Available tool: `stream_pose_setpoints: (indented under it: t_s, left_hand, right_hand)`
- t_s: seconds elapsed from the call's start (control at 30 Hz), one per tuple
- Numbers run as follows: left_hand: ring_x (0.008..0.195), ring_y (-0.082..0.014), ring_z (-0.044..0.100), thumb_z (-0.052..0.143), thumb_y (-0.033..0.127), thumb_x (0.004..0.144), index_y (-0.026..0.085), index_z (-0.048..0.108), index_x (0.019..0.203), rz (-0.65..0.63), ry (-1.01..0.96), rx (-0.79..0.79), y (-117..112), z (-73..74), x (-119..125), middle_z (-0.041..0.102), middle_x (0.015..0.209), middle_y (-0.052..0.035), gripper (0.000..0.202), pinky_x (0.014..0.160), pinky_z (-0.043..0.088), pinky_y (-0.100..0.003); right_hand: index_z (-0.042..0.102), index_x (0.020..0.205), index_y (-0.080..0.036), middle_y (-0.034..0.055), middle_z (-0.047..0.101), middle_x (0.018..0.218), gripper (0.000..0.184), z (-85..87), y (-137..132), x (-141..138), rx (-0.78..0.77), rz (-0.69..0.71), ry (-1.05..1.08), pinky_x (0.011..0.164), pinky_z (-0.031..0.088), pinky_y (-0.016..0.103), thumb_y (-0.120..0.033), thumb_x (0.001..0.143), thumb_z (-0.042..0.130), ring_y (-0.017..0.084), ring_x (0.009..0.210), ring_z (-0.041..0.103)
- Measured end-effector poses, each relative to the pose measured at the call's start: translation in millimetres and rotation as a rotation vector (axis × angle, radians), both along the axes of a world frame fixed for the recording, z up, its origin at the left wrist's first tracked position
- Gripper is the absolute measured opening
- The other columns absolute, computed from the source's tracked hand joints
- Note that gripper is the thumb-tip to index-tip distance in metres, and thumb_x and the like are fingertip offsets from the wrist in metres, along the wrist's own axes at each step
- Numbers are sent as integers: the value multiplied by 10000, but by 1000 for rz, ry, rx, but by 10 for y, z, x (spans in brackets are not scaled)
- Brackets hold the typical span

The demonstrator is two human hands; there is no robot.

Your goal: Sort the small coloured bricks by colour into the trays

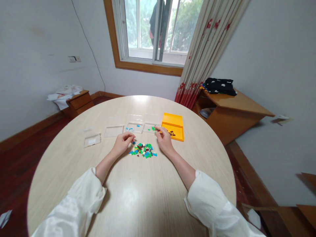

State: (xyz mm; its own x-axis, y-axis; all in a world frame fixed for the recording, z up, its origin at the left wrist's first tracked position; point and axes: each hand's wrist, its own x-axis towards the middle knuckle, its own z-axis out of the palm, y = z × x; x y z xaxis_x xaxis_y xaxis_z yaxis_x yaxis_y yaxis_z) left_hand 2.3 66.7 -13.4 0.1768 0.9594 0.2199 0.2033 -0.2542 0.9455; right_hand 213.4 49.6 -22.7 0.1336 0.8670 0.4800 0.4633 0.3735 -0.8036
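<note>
Because the brick pile [143, 150] sits between both grips, I log left hand [122, 143] fingertips pressed together, right hand [164, 140] pinching a green brick [154, 129].

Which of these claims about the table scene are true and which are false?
1. A pile of small coloured pieces lies between the left hand and the right hand. True.
2. The yellow tray is empty. False: a few brown pieces lie in it.
3. The yellow tray sits to the right of the clear boxes. True.
4. The table is square. False: it is round.
5. The left hand rests in the yellow tray. False: it is beside the pile, and the right hand is the one nearer the tray.
</note>
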Motion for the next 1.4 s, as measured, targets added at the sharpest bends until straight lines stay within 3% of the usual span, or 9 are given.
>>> stream_pose_setpoints:
  t_s: [0.2,0.37,0.5,0.8,1.1,1.4]
  left_hand:
    - [665,-168,605,505,230,632,163,627,652,42,88,28,16,-16,-22,660,657,-27,140,658,447,-278]
    - [589,-135,515,487,197,633,164,657,639,87,361,130,48,-34,-70,637,639,-21,174,584,401,-257]
    - [620,-136,529,504,175,602,156,673,678,50,459,165,51,-43,-110,642,687,-27,186,607,423,-260]
    - [636,-137,542,532,217,648,147,704,744,-114,500,197,38,5,-147,648,726,-40,209,613,434,-262]
    - [603,-127,502,553,240,655,151,670,683,-117,504,203,48,-18,-150,614,652,-20,150,576,388,-247]
    - [579,-120,494,534,237,663,140,637,683,-154,433,124,79,-79,-159,601,617,-9,143,561,374,-238]
  right_hand:
    - [498,1295,-180,104,543,1257,468,-13,-13,-29,-19,-78,-228,1026,307,434,-253,844,402,244,1184,416]
    - [420,1363,-191,99,490,1335,509,-49,-6,-54,-113,-120,-318,1028,270,453,-252,858,384,253,1225,375]
    - [402,1375,-199,101,480,1354,513,-67,0,-63,-131,-138,-352,1032,239,467,-265,867,387,256,1245,361]
    - [431,1352,-181,117,450,1389,482,-86,2,-66,-133,-142,-402,1026,246,461,-280,881,413,260,1263,355]
    - [607,1162,-186,93,621,1177,347,-35,4,-13,-67,-162,-370,956,313,416,-181,862,434,235,1091,492]
    - [494,1294,-193,109,488,1350,448,-69,7,-50,-132,-173,-436,1012,257,465,-210,851,431,259,1231,386]
